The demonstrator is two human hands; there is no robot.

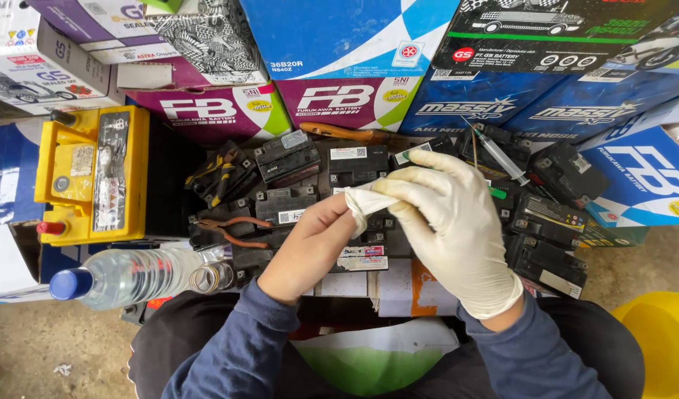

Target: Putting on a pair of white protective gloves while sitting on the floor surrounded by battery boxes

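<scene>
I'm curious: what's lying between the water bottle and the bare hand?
In the head view, pliers with reddish handles lie on small black batteries between the bottle and left hand.

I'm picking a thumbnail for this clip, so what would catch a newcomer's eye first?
At centre, the right hand wears a white glove while the bare left hand pinches its fingertip. At left a yellow battery stands above a lying plastic bottle. Small black batteries fill the middle.
</scene>
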